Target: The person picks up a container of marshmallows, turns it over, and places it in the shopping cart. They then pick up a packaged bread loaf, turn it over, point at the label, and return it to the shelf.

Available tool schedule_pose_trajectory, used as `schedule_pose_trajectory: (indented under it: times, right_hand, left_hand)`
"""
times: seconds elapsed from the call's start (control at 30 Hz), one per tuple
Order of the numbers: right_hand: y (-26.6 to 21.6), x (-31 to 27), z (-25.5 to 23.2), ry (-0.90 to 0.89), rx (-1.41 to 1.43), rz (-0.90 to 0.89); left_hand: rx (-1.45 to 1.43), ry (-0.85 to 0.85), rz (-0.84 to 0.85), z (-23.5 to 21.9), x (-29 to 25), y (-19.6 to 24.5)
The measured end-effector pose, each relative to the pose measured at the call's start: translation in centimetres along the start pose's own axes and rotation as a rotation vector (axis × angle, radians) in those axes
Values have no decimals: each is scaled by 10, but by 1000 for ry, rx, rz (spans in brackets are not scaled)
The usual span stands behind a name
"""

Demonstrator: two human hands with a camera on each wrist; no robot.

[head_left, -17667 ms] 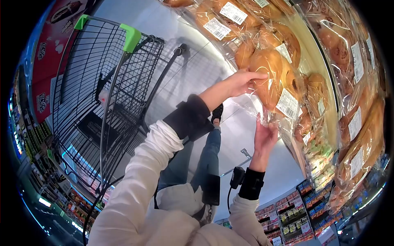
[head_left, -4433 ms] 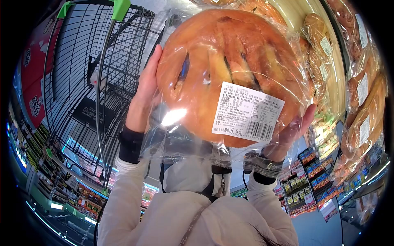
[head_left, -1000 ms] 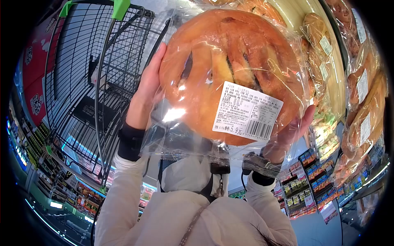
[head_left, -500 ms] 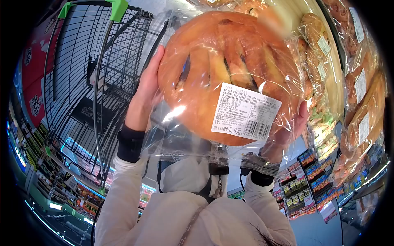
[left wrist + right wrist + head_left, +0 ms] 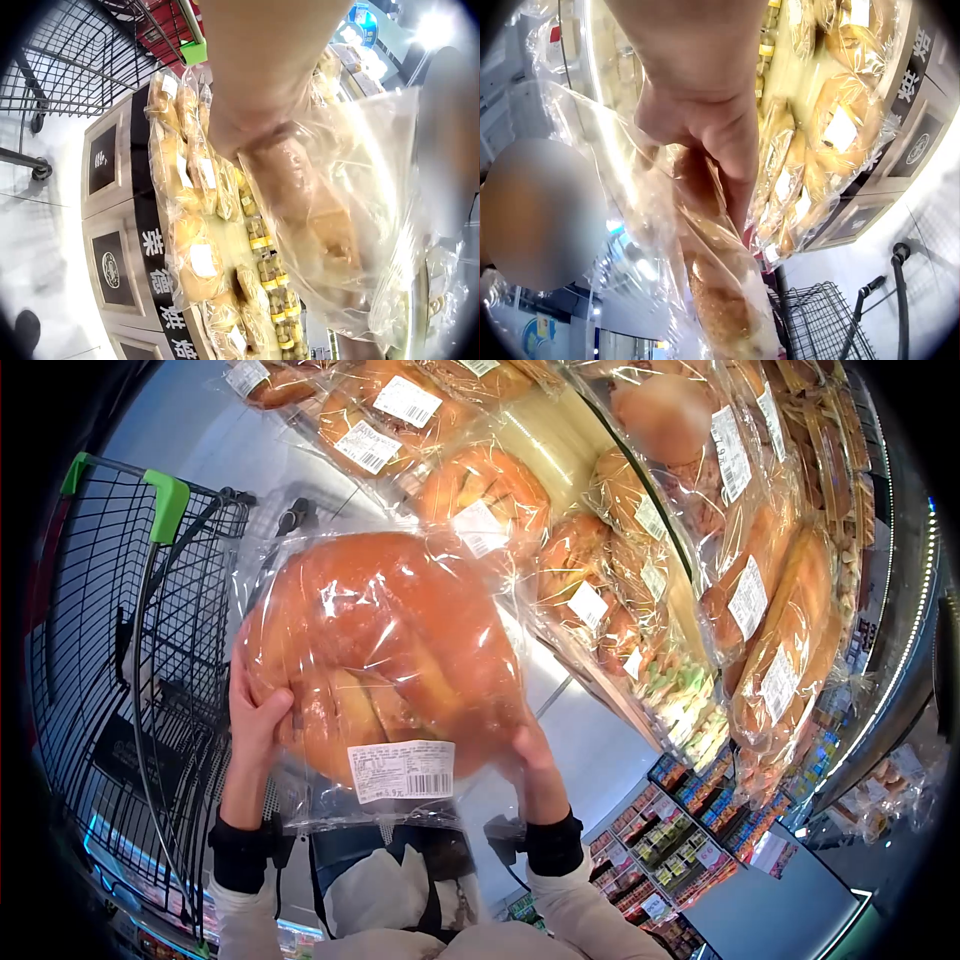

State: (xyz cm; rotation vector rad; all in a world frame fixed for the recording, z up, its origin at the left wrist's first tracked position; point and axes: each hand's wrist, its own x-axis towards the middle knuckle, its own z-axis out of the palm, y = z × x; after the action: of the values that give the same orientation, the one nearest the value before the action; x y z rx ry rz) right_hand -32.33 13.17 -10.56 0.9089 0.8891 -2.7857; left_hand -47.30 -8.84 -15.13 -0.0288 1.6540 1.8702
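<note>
Both hands hold a big round loaf of bread [image 5: 390,630] in a clear plastic bag, out in front of the body. Its glazed brown crust has slits, and a white price label [image 5: 403,770] sits near the lower edge. My left hand [image 5: 258,725] grips the loaf's left side, thumb on the front and fingers partly behind it. On the opposite side my right hand [image 5: 533,755] holds the right edge, its fingers mostly hidden. In the right wrist view, the bagged loaf [image 5: 720,296] shows edge-on below the right hand [image 5: 701,124].
A shopping cart [image 5: 150,660] with green corners stands at the left. Bagged breads [image 5: 485,490] fill a wooden display [image 5: 545,445] ahead and right. Long bagged loaves [image 5: 775,650] lie on a further tier. Shelves of packaged goods [image 5: 665,840] stand lower right.
Earlier, the hands reached to bread on the display; then the loaf was held up close to the head. Now it is lower and tilted away, and the view has swung toward the display.
</note>
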Motion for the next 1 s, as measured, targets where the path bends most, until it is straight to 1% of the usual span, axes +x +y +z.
schedule_pose_trajectory:
  times: [0.07, 0.1, 0.13, 0.2, 0.27, 0.3, 0.4, 0.5, 0.6, 0.63, 0.7, 0.73, 0.77, 0.8, 0.87, 0.9, 1.0]
  right_hand:
    - [9, 10, -4, -38, 3, 69]
    - [11, 12, -5, 15, 77, 130]
    - [18, 16, -14, -21, 123, 176]
    - [44, 25, -52, -86, 218, 265]
    - [77, 41, -88, -172, 137, 271]
    - [85, 51, -97, -220, 93, 271]
    - [80, 63, -85, -126, -148, 311]
    - [72, 69, -83, -178, -558, 365]
    - [94, 66, -95, -177, -448, 248]
    - [98, 64, -97, -151, -419, 239]
    - [102, 59, -96, -101, -359, 222]
    - [102, 54, -95, -90, -244, 207]
    - [99, 46, -94, -81, -128, 192]
    - [94, 39, -90, -75, -12, 176]
    - [77, 20, -63, 47, 209, 192]
    - [71, 11, -53, 110, 321, 198]
    - [65, -10, -49, 184, 317, 157]
  left_hand:
    - [63, 75, 69, -5, -3, -5]
    - [87, 95, 88, -14, -4, -11]
    - [111, 114, 104, -19, -7, -14]
    - [166, 168, 152, -19, -15, -13]
    - [256, 196, 204, -24, -27, -15]
    - [395, 265, 266, -30, -34, -24]
    - [693, -41, 451, -60, -54, -31]
    - [670, -201, 503, -18, -35, 10]
    - [778, -226, 647, -17, -38, 10]
    - [797, -278, 644, -20, -41, 10]
    - [600, -137, 374, -23, -51, 0]
    - [503, -68, 234, -24, -53, -5]
    - [287, 99, -18, -21, -53, -11]
    - [59, 155, -138, -12, -43, -7]
    - [-401, 267, -380, 7, -18, 2]
    - [-459, 213, -393, 11, -12, 1]
    - [-507, 123, -520, 3, -11, -10]
